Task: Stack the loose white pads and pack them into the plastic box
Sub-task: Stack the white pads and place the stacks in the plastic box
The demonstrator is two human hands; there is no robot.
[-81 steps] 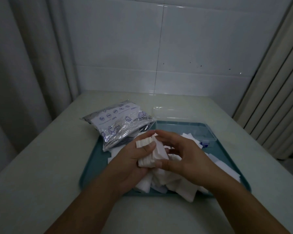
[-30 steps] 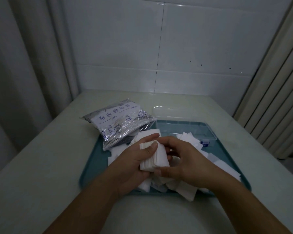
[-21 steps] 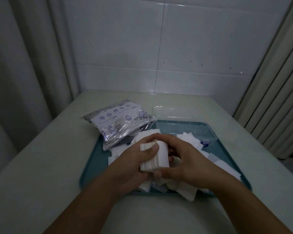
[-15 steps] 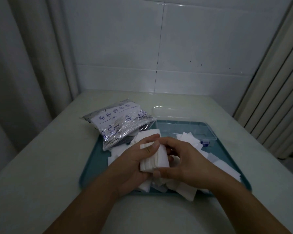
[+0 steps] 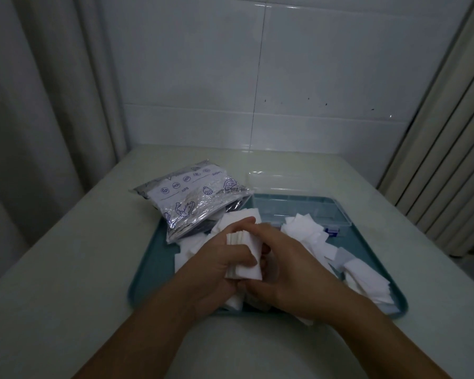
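- White pads, stacked (image 5: 244, 254): one bundle, held upright between both hands over the tray.
- Left hand (image 5: 219, 272): fingers curled round the stack's left side, thumb across its front.
- Right hand (image 5: 288, 272): fingers curled against the stack's right side, thumb under its lower edge.
- Loose pads (image 5: 304, 228): scattered beneath and to the right of the hands.
- Plastic box (image 5: 298, 209): clear, open, beyond the hands.
- Teal tray (image 5: 148, 269): on the table (image 5: 66, 269), under everything.
- Printed bag (image 5: 195, 198): beyond the left hand.

Both hands cover much of the pad stack (image 5: 244, 254), and loose pads (image 5: 304, 228) hide the plastic box's (image 5: 298, 209) floor.
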